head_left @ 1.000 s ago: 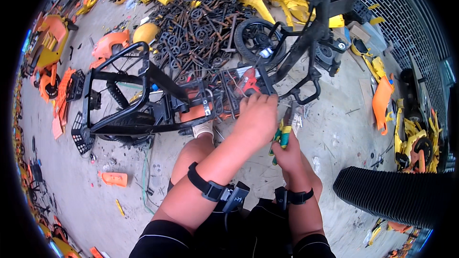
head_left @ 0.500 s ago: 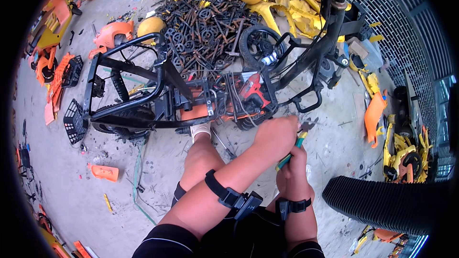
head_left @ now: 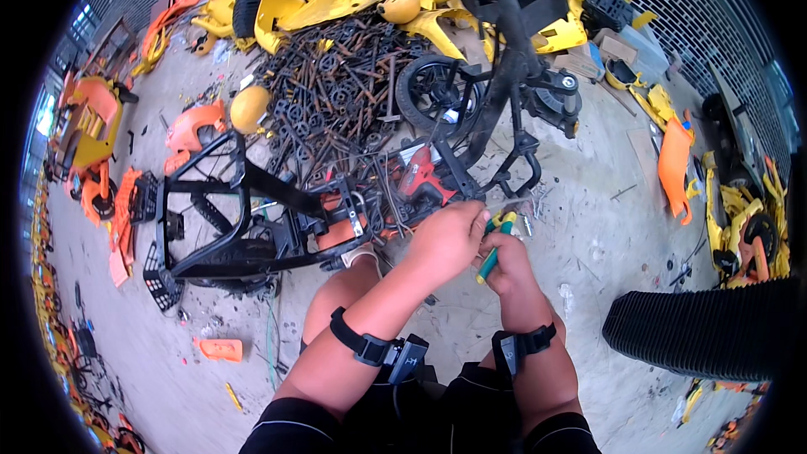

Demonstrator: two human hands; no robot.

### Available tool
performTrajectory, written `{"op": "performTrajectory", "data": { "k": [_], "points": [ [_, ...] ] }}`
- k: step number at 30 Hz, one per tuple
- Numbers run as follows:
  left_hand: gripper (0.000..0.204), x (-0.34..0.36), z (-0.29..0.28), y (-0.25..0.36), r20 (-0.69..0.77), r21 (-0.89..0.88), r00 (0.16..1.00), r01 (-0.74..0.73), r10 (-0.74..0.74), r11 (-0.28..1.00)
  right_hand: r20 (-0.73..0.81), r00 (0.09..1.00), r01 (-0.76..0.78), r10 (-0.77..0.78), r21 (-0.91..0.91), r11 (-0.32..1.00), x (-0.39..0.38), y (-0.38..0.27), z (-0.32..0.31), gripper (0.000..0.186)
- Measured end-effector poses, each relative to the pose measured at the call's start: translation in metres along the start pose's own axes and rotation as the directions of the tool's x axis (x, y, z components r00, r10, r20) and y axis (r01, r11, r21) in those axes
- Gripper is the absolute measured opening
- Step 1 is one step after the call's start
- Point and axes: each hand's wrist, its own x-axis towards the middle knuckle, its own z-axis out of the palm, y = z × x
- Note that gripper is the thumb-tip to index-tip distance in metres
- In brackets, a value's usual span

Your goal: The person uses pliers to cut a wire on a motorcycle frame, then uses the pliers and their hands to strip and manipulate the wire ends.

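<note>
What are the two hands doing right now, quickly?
Left hand: curled at the black frame, beside the pliers; its grip cannot be told.
Right hand: closed on green-handled pliers.

Bike frame (head_left: 252, 219) lies on the floor (head_left: 588, 244), ahead of the knees. Scrap rod pile (head_left: 336, 92) behind it. Ribbed hose (head_left: 698, 328) at right.

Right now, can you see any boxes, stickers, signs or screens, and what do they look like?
Cardboard box: far right on the ground beside the yellow shells, flat, brown.
Small white label: on the black bike frame, just above the red part, pale rectangle.
No signs or screens are visible; the wrist bands show none.
</note>
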Motion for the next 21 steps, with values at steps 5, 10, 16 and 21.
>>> {"op": "performTrajectory", "data": {
  "k": [5,10,16,21],
  "points": [
    [0.026,0.027,0.002,0.024,-0.106,-0.227,0.992,0.039,-0.065,0.973,-0.021,1.000,-0.011,0.009,-0.081,0.997,0.014,-0.017,0.006,0.039],
    [0.025,0.060,0.013,0.009,-0.205,-0.196,0.977,-0.096,0.055,0.976,0.048,0.999,0.030,-0.021,-0.205,0.978,0.035,-0.028,0.016,0.045],
    [0.029,0.102,0.020,0.020,-0.192,-0.338,0.974,0.052,-0.123,0.940,0.030,0.999,0.020,-0.012,-0.275,0.961,0.050,-0.042,0.029,0.046],
    [0.029,0.107,0.029,0.019,-0.138,-0.423,0.980,0.072,-0.143,0.903,0.084,0.995,0.074,-0.053,-0.274,0.959,0.058,-0.047,0.041,0.040]
  ]
}}
